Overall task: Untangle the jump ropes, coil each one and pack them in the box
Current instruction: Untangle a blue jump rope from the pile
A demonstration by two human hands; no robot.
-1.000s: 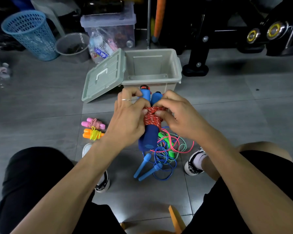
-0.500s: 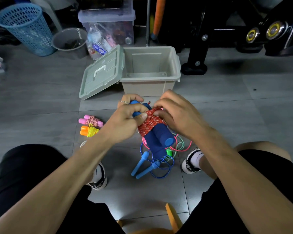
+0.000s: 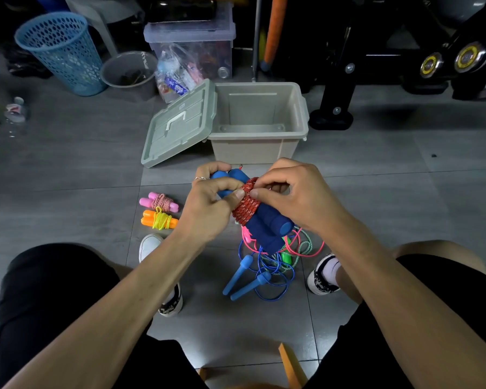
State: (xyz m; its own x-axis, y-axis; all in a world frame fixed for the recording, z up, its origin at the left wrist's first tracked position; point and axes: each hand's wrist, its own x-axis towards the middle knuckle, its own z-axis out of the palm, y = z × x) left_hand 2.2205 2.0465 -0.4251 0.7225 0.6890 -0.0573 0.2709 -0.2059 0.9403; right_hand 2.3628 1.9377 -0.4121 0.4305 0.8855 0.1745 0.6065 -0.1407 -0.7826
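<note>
My left hand (image 3: pixel 208 203) and right hand (image 3: pixel 295 192) grip the wrapped rope bundle (image 3: pixel 253 211); the box (image 3: pixel 260 147) lies straight beyond.

One view only: head-worn wide-angle cam on a seated person, facing fwd and steeply down at a grey tiled floor (image 3: pixel 376 197). Both forearms run in from the bottom corners; left hand (image 3: pixel 208 206) and right hand (image 3: pixel 295 192) sit close to the lens, near frame centre. Knees in black shorts (image 3: pixel 54 290) fill the lower corners, shoes just beyond. Mid-distance: open beige box (image 3: pixel 260 148), dead ahead. Far edge, top of frame: blue basket (image 3: pixel 62 51) at left, dark gym gear (image 3: pixel 404 51) at right. Straight lines bow toward the edges. No second view, so no overlap.
</note>
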